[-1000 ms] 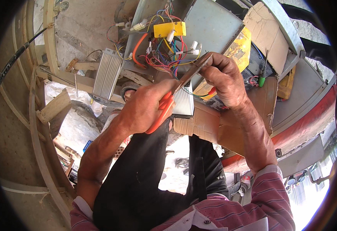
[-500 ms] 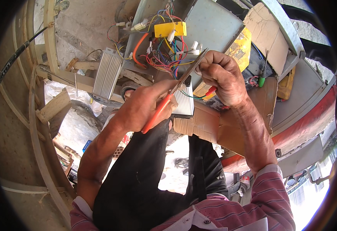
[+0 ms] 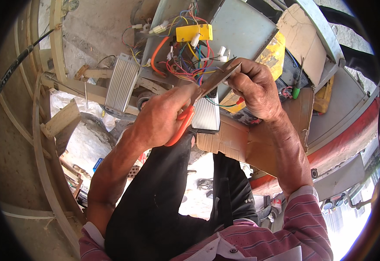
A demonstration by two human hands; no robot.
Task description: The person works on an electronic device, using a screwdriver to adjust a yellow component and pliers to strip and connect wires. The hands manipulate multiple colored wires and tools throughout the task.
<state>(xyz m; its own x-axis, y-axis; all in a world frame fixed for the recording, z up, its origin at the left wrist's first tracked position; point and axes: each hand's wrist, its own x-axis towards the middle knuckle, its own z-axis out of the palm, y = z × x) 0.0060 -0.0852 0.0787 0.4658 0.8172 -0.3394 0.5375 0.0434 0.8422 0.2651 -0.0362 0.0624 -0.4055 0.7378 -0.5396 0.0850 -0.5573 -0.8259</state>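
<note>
My left hand is closed around the orange handles of a pair of scissors. Their metal blades point up and right, slightly parted, and their tips reach the fingers of my right hand. That hand is closed in a pinch, and what lies between its fingertips is too small to make out. Just beyond the blades spreads a tangle of coloured wires with white connectors. A silver finned metal box sits below the scissors, partly covered by my left hand.
A second finned box leans at the left. Beyond the wires are a yellow box, a thick orange cable and a grey metal panel. Cardboard lies below my right hand, a green-handled screwdriver to its right.
The scissors have turned in my left hand: their blades now show broader and parted, and the handles have spread. My right hand has shifted slightly right.
</note>
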